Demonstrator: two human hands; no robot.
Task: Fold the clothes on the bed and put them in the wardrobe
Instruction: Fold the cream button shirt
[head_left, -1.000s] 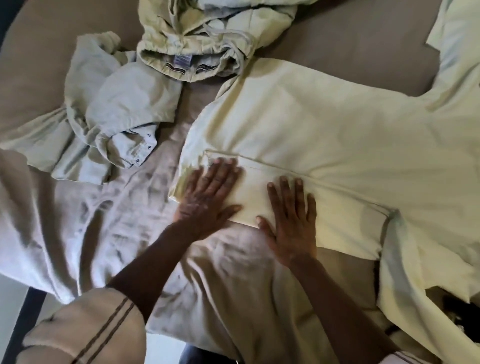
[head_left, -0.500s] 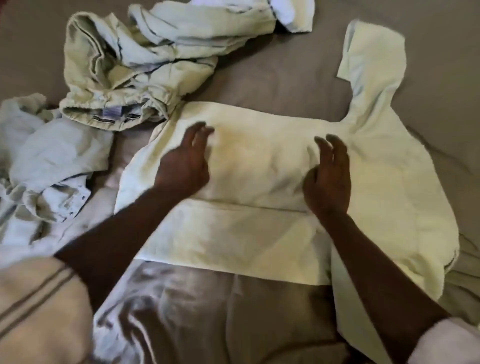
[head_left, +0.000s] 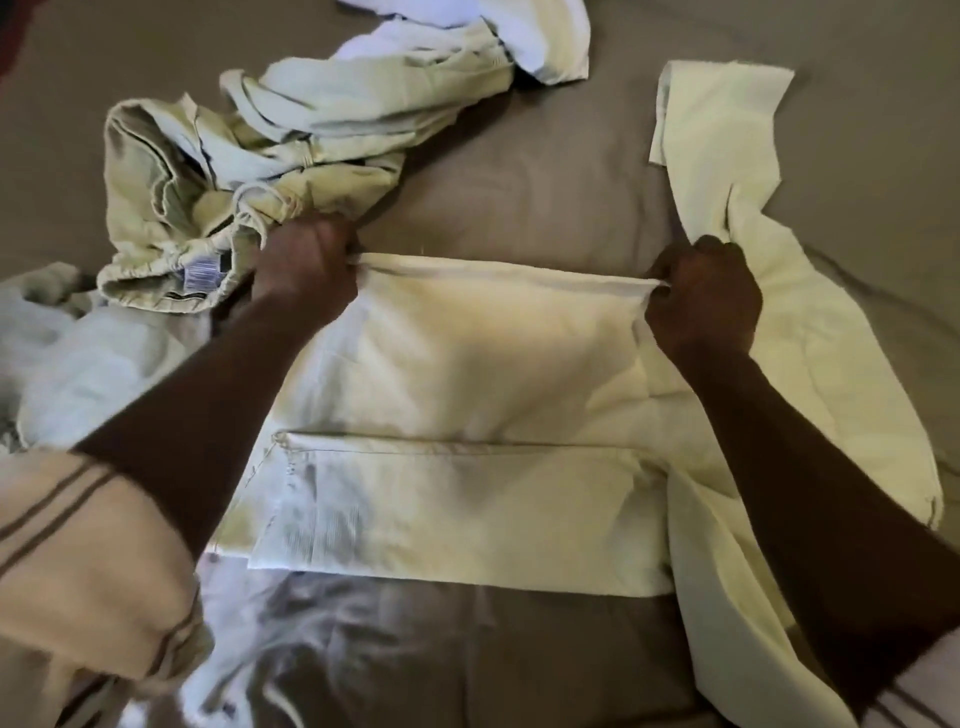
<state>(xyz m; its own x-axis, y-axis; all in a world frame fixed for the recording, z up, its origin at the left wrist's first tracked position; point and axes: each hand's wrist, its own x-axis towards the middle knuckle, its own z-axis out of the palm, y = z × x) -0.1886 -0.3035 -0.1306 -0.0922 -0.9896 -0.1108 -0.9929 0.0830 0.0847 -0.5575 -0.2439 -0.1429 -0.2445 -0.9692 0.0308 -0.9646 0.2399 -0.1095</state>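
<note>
Head view: the left hand (head_left: 306, 270) and the right hand (head_left: 704, 301) each pinch the far edge of the pale yellow shirt (head_left: 467, 353) between curled fingers and thumb. They are well apart, so the edge is drawn into a straight, raised ridge between them. Gripping at two spread points looks meant to keep the cloth taut, so the far part can come over toward the near side in one clean line.

The shirt lies across the middle of the bed (head_left: 519, 187). Its near strip (head_left: 457, 509) is already turned up over the body with the hem seam showing, which suggests a fold in thirds with this far part as the second flap. Beyond the right hand a sleeve (head_left: 717, 130) lies flat on the far right, not yet tucked in. Crumpled drawstring trousers (head_left: 208, 182) sit just beside the left hand on the far left, and a pale garment (head_left: 62, 364) lies bunched at the left edge, both unfolded. No wardrobe shows.
</note>
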